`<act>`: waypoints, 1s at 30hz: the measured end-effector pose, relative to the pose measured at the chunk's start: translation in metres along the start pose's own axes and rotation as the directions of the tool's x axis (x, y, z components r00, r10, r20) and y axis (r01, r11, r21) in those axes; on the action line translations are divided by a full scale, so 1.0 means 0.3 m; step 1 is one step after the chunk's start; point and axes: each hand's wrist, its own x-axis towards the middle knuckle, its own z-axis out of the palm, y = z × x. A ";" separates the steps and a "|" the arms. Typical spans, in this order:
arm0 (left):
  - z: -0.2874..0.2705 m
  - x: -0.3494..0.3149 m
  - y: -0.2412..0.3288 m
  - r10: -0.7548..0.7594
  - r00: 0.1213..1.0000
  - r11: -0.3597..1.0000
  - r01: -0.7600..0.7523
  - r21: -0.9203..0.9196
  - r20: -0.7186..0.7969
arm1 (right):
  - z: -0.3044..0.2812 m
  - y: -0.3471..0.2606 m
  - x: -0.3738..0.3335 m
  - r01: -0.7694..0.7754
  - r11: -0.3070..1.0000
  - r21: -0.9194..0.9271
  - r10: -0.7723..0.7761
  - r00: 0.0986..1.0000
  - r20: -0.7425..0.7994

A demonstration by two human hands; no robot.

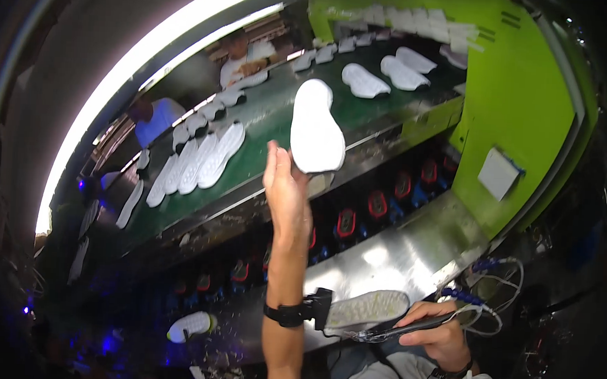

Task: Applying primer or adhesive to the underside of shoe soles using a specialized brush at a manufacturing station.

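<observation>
A: Your left hand [288,195] is stretched to the near edge of the belt [271,128], fingers fairly straight, beside the lower end of the white sole [318,126]. I can't tell whether you're gripping that sole or just meeting it.

B: Your right hand [442,339] is clearer: on your side of the belt, your fingers close around a slim black tool [416,325], just beside a textured sole [369,309]. Whether you also pinch that sole, I can't tell.

A: You seem to be at the placing-or-picking step with the white sole. The next move calls for a sure hold or a clean release at its wide end.

B: That wide end faces you; the narrow, rounded end points across the belt, leaning slightly left. So its long axis runs roughly crosswise to the belt. The textured sole lies more side to side.

A: Farther out, more soles [222,155] lie leftward on the belt, and a green machine [530,118] stands at its right end.
</observation>
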 end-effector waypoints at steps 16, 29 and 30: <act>-0.321 0.240 0.234 0.360 0.879 -0.321 -0.199 0.926 0.314 | -0.056 0.139 0.023 -0.265 0.900 0.347 0.336 0.927 -0.165; -0.283 0.044 0.224 0.392 0.904 0.329 -0.311 0.892 0.171 | -0.106 0.144 -0.052 0.070 0.930 0.361 0.002 0.981 -0.194; -0.300 -0.084 0.179 0.444 0.874 0.290 -0.350 0.891 0.199 | -0.100 0.137 -0.049 0.202 0.946 0.254 -0.142 0.961 -0.236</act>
